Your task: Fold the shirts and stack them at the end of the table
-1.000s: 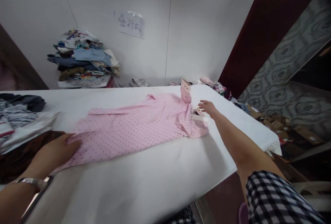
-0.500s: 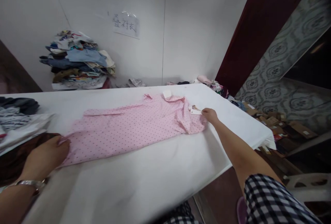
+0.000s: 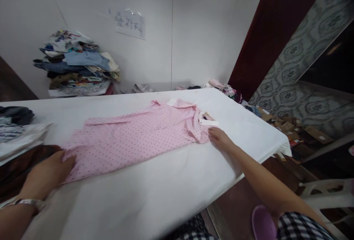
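Note:
A pink dotted shirt [image 3: 129, 140] lies lengthwise on the white-covered table [image 3: 166, 188], folded along its far side. At its left end my left hand [image 3: 52, 170], with a silver bracelet on the wrist, is closed on the hem. My right hand [image 3: 219, 138] pinches the shirt's edge at the right end, just below the collar. The white collar band [image 3: 208, 122] stands up slightly there, and the cloth around it is bunched. A small white patch [image 3: 172, 102] shows at the shirt's far edge. The fingertips of both hands are partly hidden.
Folded clothes [image 3: 22, 133] and a dark brown garment [image 3: 30, 166] lie at the table's left. A tall clothes pile [image 3: 80, 64] stands behind, by the wall with a paper sign [image 3: 129, 24]. Cardboard boxes [image 3: 318, 134] and a white plastic stool [image 3: 329, 194] are at right.
My right hand has moved from the collar band down to the shirt's edge below it. The collar band now lies more open, and the right end has shifted slightly left.

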A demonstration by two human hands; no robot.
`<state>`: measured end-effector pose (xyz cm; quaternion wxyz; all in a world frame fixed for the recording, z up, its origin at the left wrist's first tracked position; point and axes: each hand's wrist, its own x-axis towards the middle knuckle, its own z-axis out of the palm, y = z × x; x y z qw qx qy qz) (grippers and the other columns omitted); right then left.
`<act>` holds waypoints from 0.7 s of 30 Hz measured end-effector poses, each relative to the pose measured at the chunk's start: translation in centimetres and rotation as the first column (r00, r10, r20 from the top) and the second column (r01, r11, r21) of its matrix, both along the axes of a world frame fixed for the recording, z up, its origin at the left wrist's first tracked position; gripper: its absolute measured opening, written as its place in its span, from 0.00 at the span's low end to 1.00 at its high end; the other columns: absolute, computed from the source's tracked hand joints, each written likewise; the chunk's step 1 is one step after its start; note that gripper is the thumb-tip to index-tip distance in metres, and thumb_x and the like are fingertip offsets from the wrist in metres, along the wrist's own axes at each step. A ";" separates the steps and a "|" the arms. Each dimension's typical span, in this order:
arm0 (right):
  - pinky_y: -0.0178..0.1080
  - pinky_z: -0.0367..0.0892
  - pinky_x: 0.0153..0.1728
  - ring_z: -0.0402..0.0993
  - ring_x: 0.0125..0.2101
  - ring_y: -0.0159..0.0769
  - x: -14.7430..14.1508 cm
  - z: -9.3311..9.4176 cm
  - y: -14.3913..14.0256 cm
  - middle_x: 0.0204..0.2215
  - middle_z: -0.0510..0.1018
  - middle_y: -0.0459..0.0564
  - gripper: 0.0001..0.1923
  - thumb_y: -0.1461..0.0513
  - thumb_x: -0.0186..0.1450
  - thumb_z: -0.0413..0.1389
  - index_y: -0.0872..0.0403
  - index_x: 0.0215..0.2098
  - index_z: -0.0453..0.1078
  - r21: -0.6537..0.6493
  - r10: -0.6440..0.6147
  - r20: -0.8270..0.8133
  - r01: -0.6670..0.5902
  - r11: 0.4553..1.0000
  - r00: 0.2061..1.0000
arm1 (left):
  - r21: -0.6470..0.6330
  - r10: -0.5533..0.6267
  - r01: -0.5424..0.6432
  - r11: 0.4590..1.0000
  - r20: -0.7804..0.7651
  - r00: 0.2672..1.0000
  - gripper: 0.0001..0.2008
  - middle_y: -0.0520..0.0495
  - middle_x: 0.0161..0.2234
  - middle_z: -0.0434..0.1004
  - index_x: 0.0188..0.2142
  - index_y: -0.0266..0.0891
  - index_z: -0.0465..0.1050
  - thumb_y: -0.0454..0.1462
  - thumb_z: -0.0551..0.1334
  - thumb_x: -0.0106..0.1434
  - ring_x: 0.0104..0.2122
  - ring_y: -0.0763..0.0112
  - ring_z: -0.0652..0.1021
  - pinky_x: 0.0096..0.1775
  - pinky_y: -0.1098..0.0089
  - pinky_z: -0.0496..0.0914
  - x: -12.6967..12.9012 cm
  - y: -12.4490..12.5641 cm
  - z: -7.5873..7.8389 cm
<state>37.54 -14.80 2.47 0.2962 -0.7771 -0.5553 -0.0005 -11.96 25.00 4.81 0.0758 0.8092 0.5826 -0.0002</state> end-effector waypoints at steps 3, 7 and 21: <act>0.46 0.65 0.47 0.72 0.41 0.43 1.1 1.0 1.4 0.37 0.79 0.53 0.13 0.56 0.63 0.49 0.52 0.34 0.73 -0.016 -0.107 -0.095 0.106 0.994 0.990 | -0.024 0.017 -0.017 1.000 -0.010 1.000 0.31 0.28 0.51 0.71 0.53 0.27 0.64 0.48 0.45 0.61 0.45 0.49 0.75 0.43 0.62 0.67 0.3 -0.6 0.8; 0.41 0.68 0.38 0.72 0.32 0.37 2.0 1.9 1.7 0.29 0.77 0.50 0.18 0.54 0.66 0.42 0.54 0.33 0.70 -0.002 -0.216 -0.154 0.218 0.976 0.964 | -0.014 0.068 -0.068 0.998 -0.015 0.998 0.32 0.30 0.51 0.71 0.55 0.29 0.64 0.49 0.45 0.60 0.44 0.50 0.75 0.42 0.61 0.67 0.4 -1.0 1.2; 0.50 0.63 0.52 0.69 0.50 0.44 0.9 -0.4 0.4 0.48 0.74 0.58 0.15 0.60 0.64 0.48 0.53 0.45 0.72 -0.093 0.110 0.158 -0.096 0.991 0.981 | -0.020 0.075 -0.074 0.997 0.002 0.997 0.38 0.26 0.55 0.66 0.59 0.22 0.57 0.51 0.44 0.60 0.50 0.42 0.72 0.47 0.59 0.65 -0.2 1.4 -1.0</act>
